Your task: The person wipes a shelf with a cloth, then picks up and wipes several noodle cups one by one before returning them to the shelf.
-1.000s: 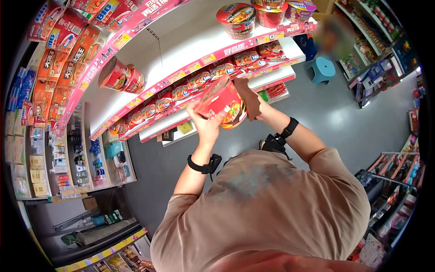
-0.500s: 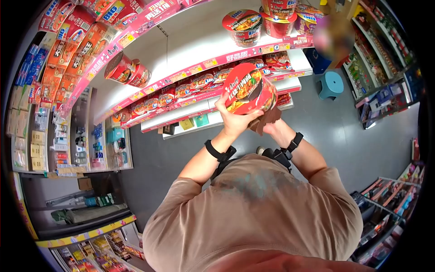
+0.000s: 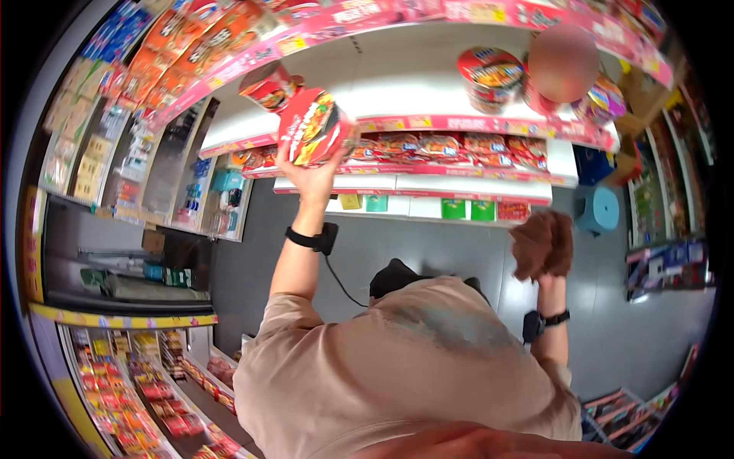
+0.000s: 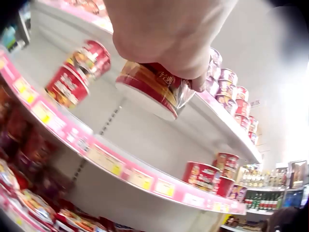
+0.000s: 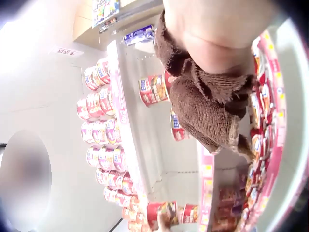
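Observation:
My left hand [image 3: 312, 177] grips a red noodle cup [image 3: 310, 130] from below, its lid facing up toward me, in front of the upper shelf's left part. In the left wrist view the hand [image 4: 169, 38] covers much of the cup [image 4: 149, 89]. Just behind it two red cups [image 3: 267, 86] stand on the shelf [image 3: 405, 84]. Out to the right, away from the shelf, my right hand, mostly hidden by cloth, holds a bunched brown cloth [image 3: 543, 243]; in the right wrist view the cloth [image 5: 205, 108] hangs from the hand [image 5: 217, 34].
More cups [image 3: 491, 79] stand at the shelf's right end. Noodle packs [image 3: 440, 147] line the shelf below. A blue stool [image 3: 598, 210] stands on the floor at the right. Side shelves with goods [image 3: 95, 149] flank the left.
My hands have parted: the left moved left with the cup toward the two cups, while the right moved right with the cloth, off the cup. The head view has shifted.

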The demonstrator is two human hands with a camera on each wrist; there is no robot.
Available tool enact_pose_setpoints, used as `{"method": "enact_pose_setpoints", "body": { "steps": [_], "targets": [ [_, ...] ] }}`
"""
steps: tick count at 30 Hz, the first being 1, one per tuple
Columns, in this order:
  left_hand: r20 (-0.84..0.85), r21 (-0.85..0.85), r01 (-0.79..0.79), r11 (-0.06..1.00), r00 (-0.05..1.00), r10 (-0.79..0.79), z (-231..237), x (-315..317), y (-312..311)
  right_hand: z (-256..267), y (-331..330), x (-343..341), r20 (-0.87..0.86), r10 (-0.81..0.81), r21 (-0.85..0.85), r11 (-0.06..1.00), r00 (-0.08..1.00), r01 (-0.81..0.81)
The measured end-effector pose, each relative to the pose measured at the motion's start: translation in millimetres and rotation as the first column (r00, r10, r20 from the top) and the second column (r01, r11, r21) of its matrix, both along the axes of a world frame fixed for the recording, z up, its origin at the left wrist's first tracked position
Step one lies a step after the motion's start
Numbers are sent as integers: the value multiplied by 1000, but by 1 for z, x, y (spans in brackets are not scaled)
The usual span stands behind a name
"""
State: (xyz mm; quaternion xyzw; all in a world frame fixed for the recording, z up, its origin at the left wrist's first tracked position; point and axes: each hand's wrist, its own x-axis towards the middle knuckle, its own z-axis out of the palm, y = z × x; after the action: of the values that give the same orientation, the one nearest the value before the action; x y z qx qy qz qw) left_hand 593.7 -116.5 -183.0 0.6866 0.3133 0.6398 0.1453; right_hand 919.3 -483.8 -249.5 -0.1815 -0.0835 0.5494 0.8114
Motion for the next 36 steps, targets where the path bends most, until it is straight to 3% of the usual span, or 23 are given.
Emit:
{"method": "enact_pose_setpoints", "body": {
  "steps": [1, 2, 4, 6, 8, 10, 12, 13, 16, 17, 22, 26, 27, 29, 30, 31, 32, 33, 34, 35, 36],
  "targets": [
    [-14, 47, -75, 996, 997, 76, 1, -25, 18, -1, -7, 3, 55, -113, -241, 963, 992, 123],
    [-27, 93, -144, 985, 989, 147, 5, -47, 32, -13, -16, 6, 292, -151, -176, 962, 945, 208],
    [49, 41, -206, 978, 978, 204, 20, -80, 66, -27, -24, 5, 331, -237, -294, 894, 914, 338],
    [116, -122, -252, 960, 957, 266, 35, -112, 107, -34, -20, 6, 101, -119, -102, 986, 988, 129],
    [55, -199, -262, 944, 959, 278, 44, -144, 152, -39, -9, 4, 134, -20, 8, 1000, 991, 19],
    [-27, -264, -305, 915, 951, 309, 49, -164, 191, -36, 16, -6, 171, -19, 21, 1000, 985, 16],
    [18, -295, -157, 943, 985, 170, 41, -177, 232, -16, 46, -32, 211, -120, -58, 989, 970, 135],
    [24, -365, -112, 924, 991, 129, 43, -177, 242, -25, 56, -29, 434, -92, 38, 996, 896, 84],
    [-109, -452, -203, 869, 979, 172, 45, -171, 265, -36, 86, -47, 446, -215, -146, 940, 869, 308],
    [-139, -438, -195, 878, 979, 149, 34, -173, 278, -30, 97, -58, 655, -218, -127, 912, 723, 391],
    [-278, -418, -148, 896, 960, 29, 9, -173, 311, -2, 136, -98, 565, -165, -280, 883, 808, 376],
    [-236, -477, -1, 879, 963, -127, -2, -170, 321, -9, 146, -115, 501, -180, -293, 885, 846, 362],
    [-258, -495, -9, 869, 956, -137, -1, -174, 324, -21, 147, -116, 623, -173, -237, 888, 763, 395],
    [-282, -466, 37, 884, 941, -188, -4, -187, 336, -9, 159, -129, 279, -169, -233, 943, 945, 238],
    [-296, -454, 70, 888, 928, -225, -6, -193, 343, 1, 166, -138, 87, -158, -206, 963, 984, 173],
    [-144, -543, 225, 809, 924, -354, 0, -198, 338, 54, 195, -164, 7, -181, -562, 813, 983, 154],
    [140, -696, 436, 571, 862, -488, 21, -203, 320, 29, 184, -149, -138, -7, -365, 930, 990, -45],
    [54, -742, 376, 555, 859, -509, 44, -201, 309, 28, 179, -144, -103, -75, -454, 891, 992, 20],
    [66, -737, 420, 530, 825, -561, 45, -204, 311, 31, 180, -146, -40, -121, -547, 833, 992, 79],
    [-237, -642, 284, 712, 810, -537, 27, -222, 340, 17, 169, -135, -165, -30, -411, 911, 986, -41],
    [-294, -535, 298, 790, 811, -505, 15, -235, 352, 18, 167, -134, -143, -102, -445, 895, 984, 28]
  ]
}}
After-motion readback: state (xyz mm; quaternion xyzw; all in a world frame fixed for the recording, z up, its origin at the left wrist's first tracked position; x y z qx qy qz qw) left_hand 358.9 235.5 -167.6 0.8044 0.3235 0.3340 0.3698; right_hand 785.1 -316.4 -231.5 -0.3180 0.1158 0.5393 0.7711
